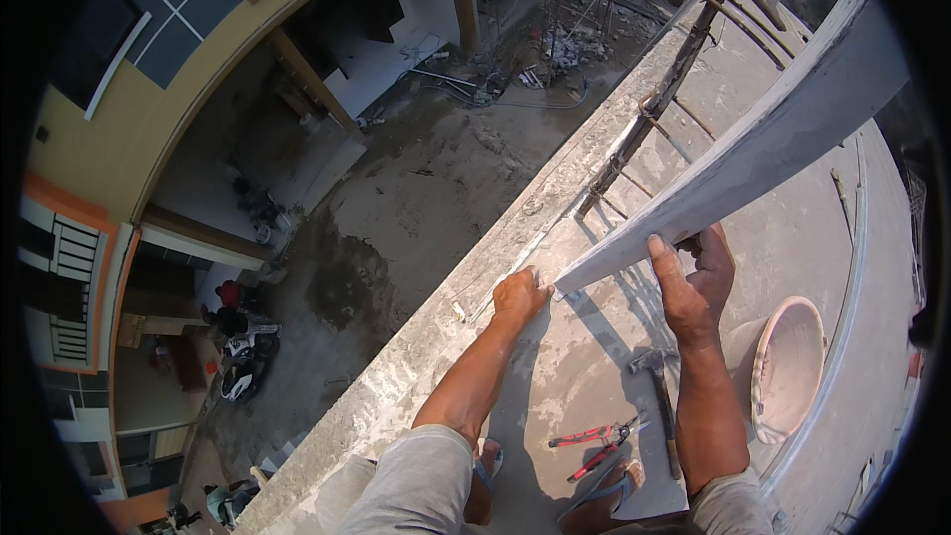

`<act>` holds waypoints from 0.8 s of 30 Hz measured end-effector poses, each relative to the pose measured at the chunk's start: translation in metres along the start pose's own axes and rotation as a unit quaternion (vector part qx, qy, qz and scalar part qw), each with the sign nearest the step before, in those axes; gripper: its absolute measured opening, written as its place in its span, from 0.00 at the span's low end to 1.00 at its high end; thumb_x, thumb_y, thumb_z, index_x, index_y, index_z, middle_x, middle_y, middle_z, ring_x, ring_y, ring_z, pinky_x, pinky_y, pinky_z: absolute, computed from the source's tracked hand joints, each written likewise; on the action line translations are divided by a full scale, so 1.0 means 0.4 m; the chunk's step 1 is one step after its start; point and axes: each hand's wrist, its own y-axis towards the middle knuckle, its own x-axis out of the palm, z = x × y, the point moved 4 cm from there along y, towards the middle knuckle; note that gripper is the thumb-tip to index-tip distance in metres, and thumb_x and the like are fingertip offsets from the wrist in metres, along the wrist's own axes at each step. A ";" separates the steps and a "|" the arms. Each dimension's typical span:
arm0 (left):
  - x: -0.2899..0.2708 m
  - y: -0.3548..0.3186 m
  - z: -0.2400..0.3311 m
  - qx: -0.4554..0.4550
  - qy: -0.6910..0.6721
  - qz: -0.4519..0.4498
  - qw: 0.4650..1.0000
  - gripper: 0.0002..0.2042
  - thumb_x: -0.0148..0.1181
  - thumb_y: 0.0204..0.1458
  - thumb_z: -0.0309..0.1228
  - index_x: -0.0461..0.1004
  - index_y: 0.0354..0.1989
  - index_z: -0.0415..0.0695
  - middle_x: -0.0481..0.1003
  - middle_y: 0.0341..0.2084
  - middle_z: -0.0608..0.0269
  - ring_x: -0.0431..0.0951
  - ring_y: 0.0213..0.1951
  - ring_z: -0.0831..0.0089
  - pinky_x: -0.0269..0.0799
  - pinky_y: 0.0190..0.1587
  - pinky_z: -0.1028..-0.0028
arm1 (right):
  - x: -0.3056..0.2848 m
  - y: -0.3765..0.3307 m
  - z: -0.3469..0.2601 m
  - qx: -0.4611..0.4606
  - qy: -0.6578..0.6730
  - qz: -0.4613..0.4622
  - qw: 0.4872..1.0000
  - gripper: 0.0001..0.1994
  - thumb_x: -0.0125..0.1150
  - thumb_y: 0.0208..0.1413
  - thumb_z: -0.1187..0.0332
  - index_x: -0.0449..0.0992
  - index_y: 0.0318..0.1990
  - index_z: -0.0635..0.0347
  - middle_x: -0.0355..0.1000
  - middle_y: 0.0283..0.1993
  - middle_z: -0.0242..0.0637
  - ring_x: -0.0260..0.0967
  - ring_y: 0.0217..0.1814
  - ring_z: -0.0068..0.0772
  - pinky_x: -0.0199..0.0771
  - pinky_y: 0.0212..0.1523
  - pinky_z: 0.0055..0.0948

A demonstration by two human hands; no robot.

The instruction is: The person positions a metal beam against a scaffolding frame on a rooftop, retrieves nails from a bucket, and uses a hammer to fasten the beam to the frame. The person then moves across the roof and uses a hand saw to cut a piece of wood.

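- Down by the sandalled feet, red-handled pliers [594, 436] and a hammer [659, 406] lie on the concrete slab [555, 386], a pale plastic basin [788, 367] just right of them.
- Right hand [693, 282]: fingers curled round the near end of a long white board [753, 139], thumb pressed on its face.
- Left hand [520, 292]: fingers bunched, pressed to the parapet ledge [475, 277] beside the board's corner.
- Judged step: seating the board's end; next needs steady alignment along the ledge.
- Beyond, a rough ladder [644, 109]; far below, the courtyard.

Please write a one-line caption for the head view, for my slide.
On a concrete ledge, the right hand grips a long white board; the left hand rests at its end.
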 end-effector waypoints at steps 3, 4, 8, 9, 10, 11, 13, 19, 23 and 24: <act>-0.002 -0.001 0.001 -0.019 -0.004 -0.007 1.000 0.20 0.67 0.50 0.48 0.78 0.40 0.43 0.81 0.39 0.48 0.80 0.45 0.51 0.74 0.48 0.57 | 0.000 0.005 0.003 0.011 0.001 0.000 1.000 0.15 0.65 0.52 0.69 0.75 0.46 0.66 0.73 0.39 0.36 0.70 0.40 0.26 0.70 0.46 0.28; 0.001 0.000 0.002 -0.014 0.003 -0.012 1.000 0.20 0.67 0.49 0.48 0.78 0.41 0.43 0.81 0.39 0.48 0.80 0.45 0.52 0.74 0.48 0.57 | 0.000 0.007 0.002 0.010 0.005 0.002 1.000 0.15 0.65 0.52 0.68 0.75 0.45 0.66 0.73 0.38 0.36 0.70 0.40 0.27 0.70 0.46 0.28; 0.010 0.009 -0.004 -0.023 0.012 0.007 1.000 0.19 0.68 0.48 0.49 0.78 0.36 0.46 0.81 0.34 0.52 0.81 0.42 0.54 0.73 0.44 0.59 | -0.002 0.011 -0.015 -0.014 -0.012 0.015 1.000 0.14 0.66 0.52 0.68 0.75 0.43 0.65 0.74 0.37 0.37 0.72 0.39 0.28 0.71 0.46 0.29; 0.014 0.007 -0.008 -0.024 0.011 0.016 1.000 0.18 0.68 0.48 0.50 0.78 0.34 0.47 0.82 0.32 0.54 0.81 0.40 0.56 0.73 0.43 0.59 | -0.001 0.011 -0.018 -0.012 -0.014 0.015 1.000 0.14 0.66 0.52 0.67 0.75 0.43 0.65 0.74 0.37 0.37 0.72 0.39 0.28 0.71 0.46 0.29; 0.016 0.010 -0.010 -0.023 0.017 0.020 0.999 0.17 0.68 0.48 0.49 0.78 0.33 0.47 0.81 0.31 0.54 0.82 0.39 0.56 0.73 0.41 0.59 | 0.000 0.010 -0.018 -0.005 -0.017 0.012 1.000 0.14 0.66 0.52 0.67 0.75 0.43 0.65 0.74 0.37 0.37 0.72 0.39 0.28 0.71 0.46 0.28; 0.020 0.010 -0.012 -0.017 -0.007 0.014 1.000 0.16 0.68 0.49 0.48 0.78 0.33 0.47 0.81 0.30 0.54 0.82 0.37 0.57 0.73 0.40 0.59 | 0.001 0.006 -0.018 0.004 -0.019 0.007 1.000 0.14 0.66 0.52 0.67 0.75 0.42 0.65 0.74 0.37 0.36 0.72 0.39 0.28 0.71 0.46 0.28; 0.026 0.012 -0.016 -0.021 -0.015 -0.001 1.000 0.18 0.68 0.49 0.47 0.78 0.37 0.44 0.81 0.36 0.48 0.81 0.43 0.51 0.73 0.46 0.57 | 0.001 0.001 -0.018 0.007 -0.016 0.011 1.000 0.13 0.66 0.53 0.67 0.75 0.42 0.66 0.74 0.38 0.36 0.72 0.40 0.28 0.72 0.47 0.28; 0.014 0.006 -0.009 -0.016 -0.004 0.003 1.000 0.18 0.68 0.50 0.47 0.77 0.37 0.45 0.81 0.36 0.49 0.81 0.43 0.52 0.73 0.45 0.57 | 0.004 -0.004 -0.007 -0.016 -0.007 0.034 0.999 0.14 0.67 0.54 0.67 0.75 0.44 0.66 0.74 0.40 0.36 0.73 0.41 0.28 0.72 0.47 0.28; 0.005 0.004 -0.003 -0.014 0.003 -0.001 1.000 0.17 0.67 0.50 0.47 0.77 0.36 0.46 0.81 0.35 0.50 0.81 0.42 0.53 0.73 0.45 0.58 | -0.001 -0.006 0.002 -0.025 -0.007 0.027 0.999 0.16 0.68 0.54 0.66 0.75 0.45 0.66 0.73 0.41 0.36 0.72 0.42 0.28 0.72 0.47 0.28; 0.005 0.004 -0.003 -0.016 0.000 -0.004 1.000 0.17 0.67 0.50 0.47 0.77 0.36 0.47 0.81 0.35 0.50 0.81 0.42 0.53 0.73 0.45 0.58 | -0.001 -0.007 0.004 -0.024 -0.008 0.025 0.999 0.16 0.68 0.54 0.66 0.75 0.46 0.66 0.73 0.41 0.36 0.72 0.42 0.28 0.72 0.47 0.28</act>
